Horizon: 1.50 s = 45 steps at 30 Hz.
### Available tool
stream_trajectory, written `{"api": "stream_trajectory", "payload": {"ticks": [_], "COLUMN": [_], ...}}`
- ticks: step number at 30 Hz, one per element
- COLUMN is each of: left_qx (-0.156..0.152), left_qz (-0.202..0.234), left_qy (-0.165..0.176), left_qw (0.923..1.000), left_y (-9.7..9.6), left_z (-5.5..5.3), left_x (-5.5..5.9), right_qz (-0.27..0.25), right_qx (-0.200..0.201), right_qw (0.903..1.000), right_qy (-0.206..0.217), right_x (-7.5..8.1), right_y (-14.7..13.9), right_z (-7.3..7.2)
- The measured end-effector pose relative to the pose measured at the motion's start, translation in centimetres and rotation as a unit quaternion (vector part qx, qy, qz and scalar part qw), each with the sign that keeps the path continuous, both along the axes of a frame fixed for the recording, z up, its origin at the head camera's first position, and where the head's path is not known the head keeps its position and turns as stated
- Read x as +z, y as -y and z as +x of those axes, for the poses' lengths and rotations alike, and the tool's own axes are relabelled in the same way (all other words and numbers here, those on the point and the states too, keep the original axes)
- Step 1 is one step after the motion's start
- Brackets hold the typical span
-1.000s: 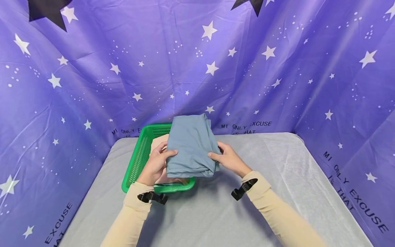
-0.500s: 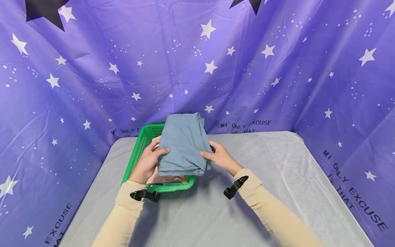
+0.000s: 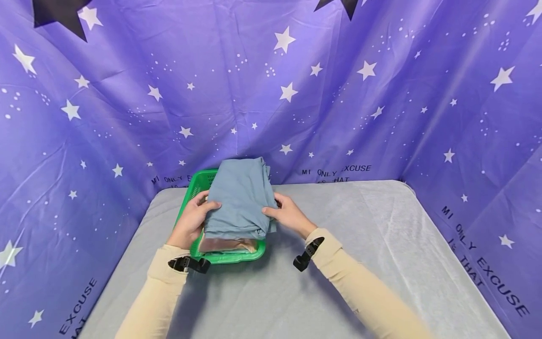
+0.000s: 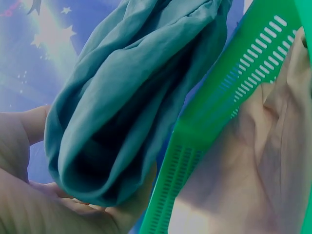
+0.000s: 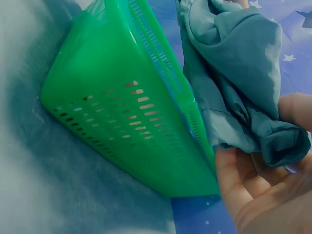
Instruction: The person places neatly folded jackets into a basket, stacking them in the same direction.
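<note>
A folded blue-grey garment (image 3: 239,200) is held by both hands above the green plastic basket (image 3: 230,258). My left hand (image 3: 190,221) grips its left edge, thumb on top and fingers underneath. On the opposite edge, my right hand (image 3: 292,215) pinches the layers the same way. In the left wrist view the cloth (image 4: 122,97) shows a rolled, layered end over the fingers. Beneath it, a pinkish-beige cloth (image 3: 226,245) lies inside the basket, partly hidden by the garment. The right wrist view shows the garment (image 5: 239,68) just above the basket's rim (image 5: 183,97).
The basket stands on a table with a grey cloth cover (image 3: 338,282), towards its back left. Purple curtains (image 3: 262,84) with white stars rise behind and on both sides of the table. A black camera strap sits on each wrist.
Both hands have carried the folded garment to the left, so it now covers more of the basket. The basket stays in place, and the grip looks unchanged.
</note>
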<state>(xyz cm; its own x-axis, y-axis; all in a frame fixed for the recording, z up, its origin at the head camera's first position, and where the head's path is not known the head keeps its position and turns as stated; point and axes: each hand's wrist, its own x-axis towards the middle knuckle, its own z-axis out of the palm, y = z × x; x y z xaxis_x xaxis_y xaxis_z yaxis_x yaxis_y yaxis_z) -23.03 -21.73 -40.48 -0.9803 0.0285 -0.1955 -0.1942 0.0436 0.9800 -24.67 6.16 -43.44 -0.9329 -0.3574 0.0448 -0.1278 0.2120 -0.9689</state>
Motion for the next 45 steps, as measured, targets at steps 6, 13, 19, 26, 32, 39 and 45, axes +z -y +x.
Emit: {"api": "stream_trajectory", "payload": {"ticks": [6, 13, 19, 26, 32, 39, 45], "left_qx": [0.004, 0.005, 0.014, 0.01, 0.011, 0.025, 0.015], "left_qz": [0.006, 0.001, -0.006, -0.021, -0.032, -0.059, -0.089], "left_qy": [0.008, 0.028, 0.025, 0.025, 0.032, 0.041, 0.041], "left_qw": [0.9999, 0.9996, 0.9996, 0.9994, 0.9989, 0.9971, 0.995], "left_y": [0.7, 1.5, 1.7, 2.0, 2.4, 2.6, 2.4], "left_z": [-0.2, -0.5, -0.9, -0.9, -1.0, -1.5, -1.5], "left_x": [0.1, 0.1, -0.1, 0.1, 0.0, -0.7, -0.6], "right_qz": [0.005, 0.017, 0.025, 0.042, 0.05, 0.077, 0.116], "right_qx": [-0.008, -0.009, -0.007, -0.003, 0.003, -0.007, -0.027], "right_qw": [0.9999, 0.9996, 0.9994, 0.9991, 0.9985, 0.9966, 0.9928], "right_qy": [0.01, 0.021, 0.021, 0.007, 0.021, 0.027, 0.016], "right_x": [-0.3, -0.3, -0.3, -0.4, -0.4, -0.2, -0.2], "right_y": [1.1, 1.8, 2.3, 2.7, 3.0, 3.5, 3.8], "right_z": [-0.3, -0.7, -1.2, -1.5, -1.7, -1.6, -1.4]}}
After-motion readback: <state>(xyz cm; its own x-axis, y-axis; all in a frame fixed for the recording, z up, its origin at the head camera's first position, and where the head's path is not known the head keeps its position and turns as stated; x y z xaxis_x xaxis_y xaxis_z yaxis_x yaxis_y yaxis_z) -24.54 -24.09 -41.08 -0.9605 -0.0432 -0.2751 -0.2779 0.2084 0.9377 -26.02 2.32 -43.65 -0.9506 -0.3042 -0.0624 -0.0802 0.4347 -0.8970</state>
